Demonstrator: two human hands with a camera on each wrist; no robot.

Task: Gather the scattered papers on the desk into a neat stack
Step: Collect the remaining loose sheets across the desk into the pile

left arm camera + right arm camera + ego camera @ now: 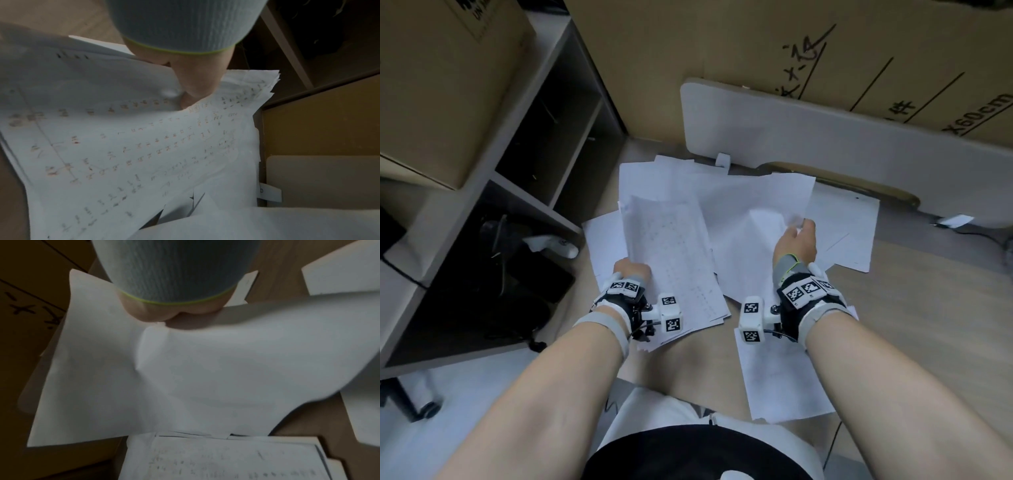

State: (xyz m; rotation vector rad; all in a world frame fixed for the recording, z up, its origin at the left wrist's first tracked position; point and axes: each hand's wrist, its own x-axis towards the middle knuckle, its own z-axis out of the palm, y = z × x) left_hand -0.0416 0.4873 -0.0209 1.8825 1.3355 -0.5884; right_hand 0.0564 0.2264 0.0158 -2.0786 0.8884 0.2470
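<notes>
Below a cardboard box (pixel 859 61) (marked "x60cm"), left hand (pixel 631 270) grips printed papers (pixel 674 260); right hand (pixel 796 240) pinches a blank sheet (pixel 753 205).

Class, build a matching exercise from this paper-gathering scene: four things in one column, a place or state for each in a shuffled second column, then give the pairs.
Things
1. printed bundle
2. blank sheet
3. loose sheet
4. cardboard box

Places or states
A. lies flat on the desk under the right forearm
B. stands on the shelf unit, upper left
C. gripped by the left hand
D. lifted and bent, pinched by the right hand

Pairs: 1-C, 2-D, 3-A, 4-B
</notes>
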